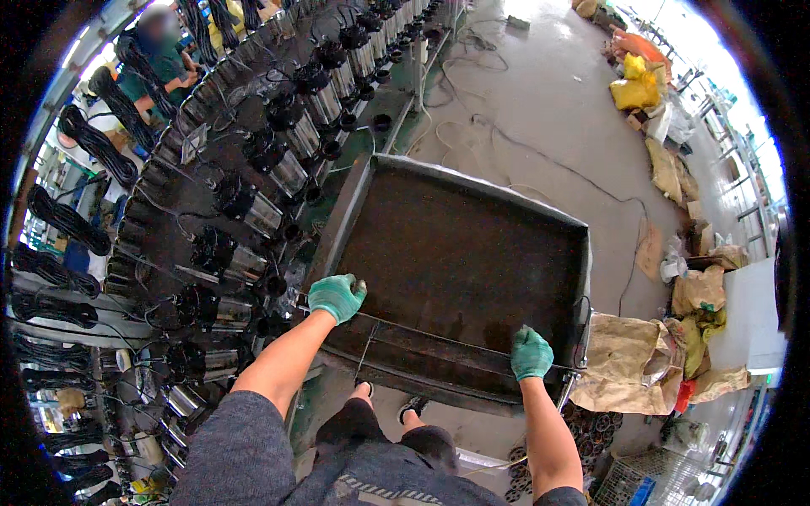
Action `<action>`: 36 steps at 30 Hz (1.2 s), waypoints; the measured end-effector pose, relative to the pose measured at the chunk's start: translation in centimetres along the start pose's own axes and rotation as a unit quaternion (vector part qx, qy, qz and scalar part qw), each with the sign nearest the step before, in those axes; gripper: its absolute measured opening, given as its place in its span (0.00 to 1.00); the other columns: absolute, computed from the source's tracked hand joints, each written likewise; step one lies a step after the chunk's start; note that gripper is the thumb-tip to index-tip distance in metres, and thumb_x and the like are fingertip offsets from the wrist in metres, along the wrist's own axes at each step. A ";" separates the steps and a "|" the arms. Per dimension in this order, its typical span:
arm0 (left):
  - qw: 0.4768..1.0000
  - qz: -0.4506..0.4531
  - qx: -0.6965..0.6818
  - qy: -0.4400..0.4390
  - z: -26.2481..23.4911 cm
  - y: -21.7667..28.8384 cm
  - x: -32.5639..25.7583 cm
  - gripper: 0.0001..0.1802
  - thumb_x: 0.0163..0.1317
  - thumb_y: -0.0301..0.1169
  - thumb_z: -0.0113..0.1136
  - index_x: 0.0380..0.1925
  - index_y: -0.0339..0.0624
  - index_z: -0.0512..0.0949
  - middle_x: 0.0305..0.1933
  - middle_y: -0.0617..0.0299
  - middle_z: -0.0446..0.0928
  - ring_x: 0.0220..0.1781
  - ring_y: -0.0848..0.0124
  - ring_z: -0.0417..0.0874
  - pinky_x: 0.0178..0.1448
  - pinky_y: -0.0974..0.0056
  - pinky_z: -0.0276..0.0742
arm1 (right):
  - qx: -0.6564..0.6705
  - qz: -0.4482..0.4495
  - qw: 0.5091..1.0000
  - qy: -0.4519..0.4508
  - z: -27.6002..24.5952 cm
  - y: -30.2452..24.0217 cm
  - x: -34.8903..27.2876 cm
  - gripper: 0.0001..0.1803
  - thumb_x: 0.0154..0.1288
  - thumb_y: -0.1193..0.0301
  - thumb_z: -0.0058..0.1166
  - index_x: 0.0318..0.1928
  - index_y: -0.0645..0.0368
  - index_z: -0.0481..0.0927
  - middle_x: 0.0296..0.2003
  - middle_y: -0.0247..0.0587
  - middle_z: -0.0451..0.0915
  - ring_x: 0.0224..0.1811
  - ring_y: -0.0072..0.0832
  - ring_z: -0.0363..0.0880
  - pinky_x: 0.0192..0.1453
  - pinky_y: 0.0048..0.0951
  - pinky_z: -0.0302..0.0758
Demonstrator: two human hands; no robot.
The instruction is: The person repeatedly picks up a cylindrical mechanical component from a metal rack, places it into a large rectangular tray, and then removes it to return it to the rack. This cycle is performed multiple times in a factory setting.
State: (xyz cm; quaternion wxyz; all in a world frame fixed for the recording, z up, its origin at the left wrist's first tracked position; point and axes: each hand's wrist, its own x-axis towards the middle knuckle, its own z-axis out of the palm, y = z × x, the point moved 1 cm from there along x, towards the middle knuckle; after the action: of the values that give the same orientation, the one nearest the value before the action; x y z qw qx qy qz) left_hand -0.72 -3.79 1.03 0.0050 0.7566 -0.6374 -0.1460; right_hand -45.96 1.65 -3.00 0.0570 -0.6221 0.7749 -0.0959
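Note:
In front of me stands a wide, shallow metal tank (494, 173) with raised rims and a dark brown inside; I cannot tell whether that is liquid or a dirty bottom. A thin metal rod (439, 336) crosses its near part from side to side, with a short piece branching toward me. My left hand (336, 298), in a green glove, is closed on the rod near the left rim. Also gloved in green, my right hand (531, 353) is closed round the rod toward the right rim. The fingers' undersides are hidden.
To the left, a long rack carries rows of black-and-silver pumps (288, 173) with cables. Coiled black cables (97, 148) hang beyond, near another person (160, 63). A hose (574, 169) trails over the floor. Brown sacks (620, 363) and a wire basket (629, 476) lie right.

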 end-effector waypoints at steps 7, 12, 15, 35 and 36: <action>0.994 -0.034 -0.107 -0.014 -0.2 -1.3 0.3 0.31 0.67 0.60 0.53 0.54 0.49 0.84 0.53 0.51 0.85 0.57 0.49 0.83 0.62 0.49 0.78 | -0.007 -0.003 0.998 -0.067 -1.3 -0.6 0.9 0.26 0.77 0.47 0.40 0.34 0.51 0.84 0.34 0.50 0.86 0.38 0.55 0.85 0.43 0.55 0.79; 0.874 0.056 -0.403 0.265 -2.0 -2.7 -3.8 0.14 0.70 0.41 0.62 0.42 0.40 0.81 0.40 0.47 0.83 0.44 0.46 0.83 0.48 0.52 0.78 | 0.546 0.059 0.835 -0.041 2.6 3.4 0.8 0.17 0.79 0.62 0.47 0.53 0.60 0.83 0.43 0.38 0.86 0.42 0.32 0.84 0.49 0.36 0.80; 0.853 0.046 -0.373 0.362 -6.4 -5.2 -13.2 0.11 0.70 0.35 0.62 0.44 0.39 0.81 0.44 0.48 0.82 0.45 0.49 0.83 0.51 0.53 0.78 | 0.500 0.020 0.866 0.009 -2.9 -1.3 -3.0 0.22 0.82 0.57 0.46 0.53 0.64 0.82 0.43 0.31 0.83 0.45 0.23 0.77 0.52 0.26 0.75; 0.764 -0.070 -0.553 0.324 -11.4 -25.6 -26.0 0.22 0.80 0.49 0.45 0.39 0.42 0.77 0.43 0.57 0.81 0.45 0.62 0.78 0.53 0.58 0.72 | 0.455 -0.025 0.863 -0.218 4.1 -8.7 -15.3 0.21 0.80 0.55 0.47 0.41 0.61 0.82 0.25 0.31 0.79 0.26 0.18 0.73 0.32 0.25 0.72; 0.819 -0.092 -0.476 0.307 -10.9 -22.3 -27.2 0.21 0.81 0.46 0.44 0.45 0.41 0.78 0.45 0.54 0.81 0.46 0.59 0.79 0.52 0.56 0.73 | 0.438 -0.033 0.871 -0.218 4.2 -9.6 -15.3 0.21 0.81 0.56 0.47 0.42 0.61 0.82 0.26 0.32 0.80 0.26 0.18 0.73 0.32 0.25 0.72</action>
State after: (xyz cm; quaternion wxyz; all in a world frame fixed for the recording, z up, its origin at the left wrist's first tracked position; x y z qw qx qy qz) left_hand 19.27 24.72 12.95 0.5461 0.7209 -0.3815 -0.1912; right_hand -32.57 14.28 -5.49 0.4882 -0.5635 0.6002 -0.2895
